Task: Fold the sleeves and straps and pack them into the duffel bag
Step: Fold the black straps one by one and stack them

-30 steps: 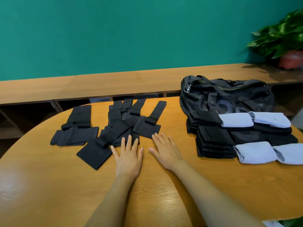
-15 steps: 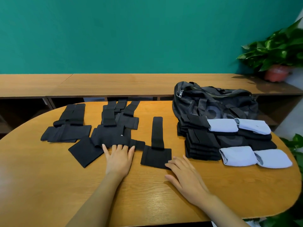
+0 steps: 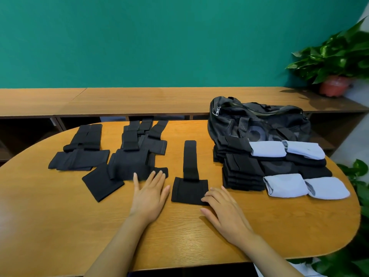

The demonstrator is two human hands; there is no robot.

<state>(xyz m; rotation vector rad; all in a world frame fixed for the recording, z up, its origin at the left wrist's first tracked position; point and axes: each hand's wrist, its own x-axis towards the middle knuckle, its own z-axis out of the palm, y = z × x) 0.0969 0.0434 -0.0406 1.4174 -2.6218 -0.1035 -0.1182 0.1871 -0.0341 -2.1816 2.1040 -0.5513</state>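
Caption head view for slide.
Left hand flat on table, right hand touching a lone black strap; duffel bag at far right.

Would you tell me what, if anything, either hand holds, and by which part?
Nothing is gripped. The right hand touches the near right corner of the lone strap; the left hand lies flat at the strap pile.
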